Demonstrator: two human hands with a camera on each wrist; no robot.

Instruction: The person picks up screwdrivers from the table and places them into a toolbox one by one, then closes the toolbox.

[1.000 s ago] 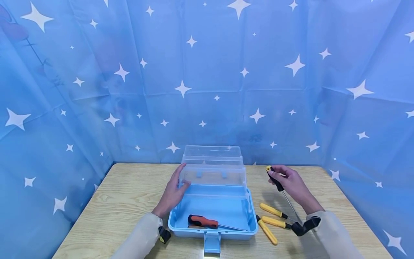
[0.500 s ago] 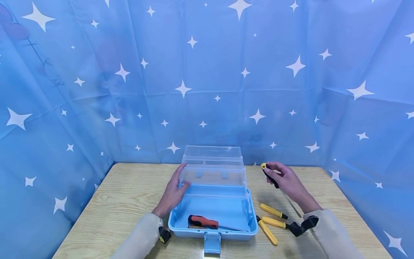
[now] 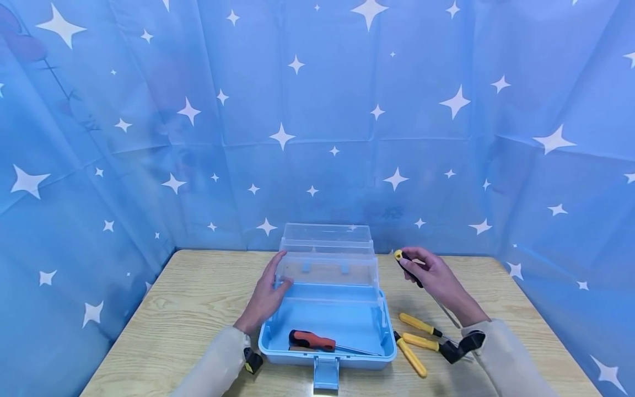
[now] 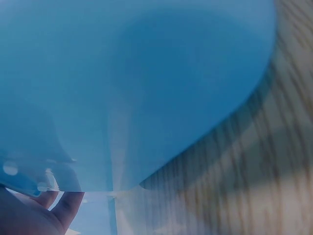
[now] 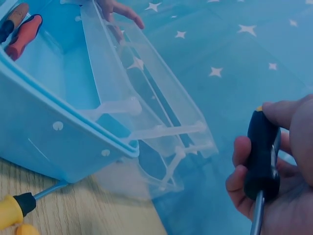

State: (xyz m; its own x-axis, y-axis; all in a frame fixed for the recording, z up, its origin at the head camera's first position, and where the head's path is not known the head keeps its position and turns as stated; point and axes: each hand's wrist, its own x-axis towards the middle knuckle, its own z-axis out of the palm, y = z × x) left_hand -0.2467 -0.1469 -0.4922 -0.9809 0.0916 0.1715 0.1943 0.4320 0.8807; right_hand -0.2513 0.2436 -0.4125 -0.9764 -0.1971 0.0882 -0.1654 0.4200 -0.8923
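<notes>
A light blue toolbox (image 3: 354,361) stands open on the table, its clear hinged trays (image 3: 327,270) raised at the back. At its left side my left hand (image 3: 264,304) rests on the trays' edge, fingers fairly straight and thumb in front. My right hand (image 3: 444,280) grips the black handle of a screwdriver (image 5: 263,156), right of the box. Its yellow butt end points up and left; the metal shaft slopes down towards the wrist. Inside the box lies a red and black screwdriver (image 3: 315,340), beside a brown-handled tool (image 5: 18,15) partly hidden by the front wall.
Several yellow-handled tools lie right of the box, including one yellow handle (image 3: 415,322), a second handle (image 3: 419,340) and a third handle (image 3: 412,359). The box's front latch (image 3: 326,375) hangs down. A starry blue curtain (image 3: 317,110) surrounds the wooden table (image 3: 188,309).
My right hand has moved a little left and up towards the toolbox with the screwdriver in its grip. The left hand keeps its place on the trays.
</notes>
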